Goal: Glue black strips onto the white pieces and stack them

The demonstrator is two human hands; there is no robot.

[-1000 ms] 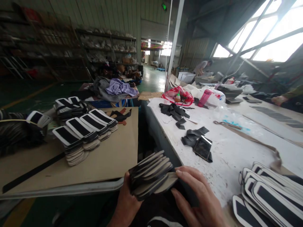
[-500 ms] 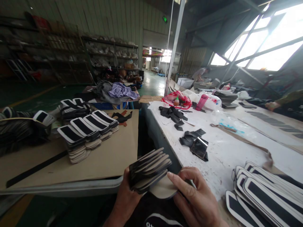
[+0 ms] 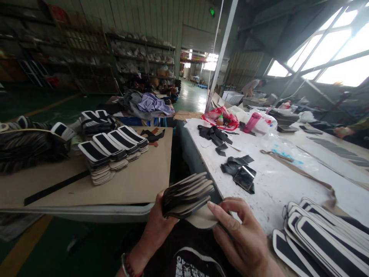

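Note:
A fanned stack of flat black-and-beige pieces (image 3: 188, 192) is held in front of my body, over the gap between two tables. My left hand (image 3: 158, 221) is closed round the stack's left end. At its right side, my right hand (image 3: 242, 231) pinches the lowest piece (image 3: 203, 216) between thumb and fingers. On the left table stand several piles of white-edged black pieces (image 3: 115, 146). Longer pieces of the same kind (image 3: 325, 234) lie in an overlapping heap on the right table, beside my right hand.
The white right table (image 3: 271, 184) holds black strips (image 3: 215, 134), a dark phone-like object (image 3: 245, 178), a red bag (image 3: 213, 117) and a brown strap (image 3: 305, 173). A black strip (image 3: 57, 187) lies on the left table (image 3: 144, 181). Another person's hand (image 3: 343, 132) is at far right.
The view has shifted, so the left table sits higher and further right. Both hands keep their hold on the stack, and more of my left wrist shows.

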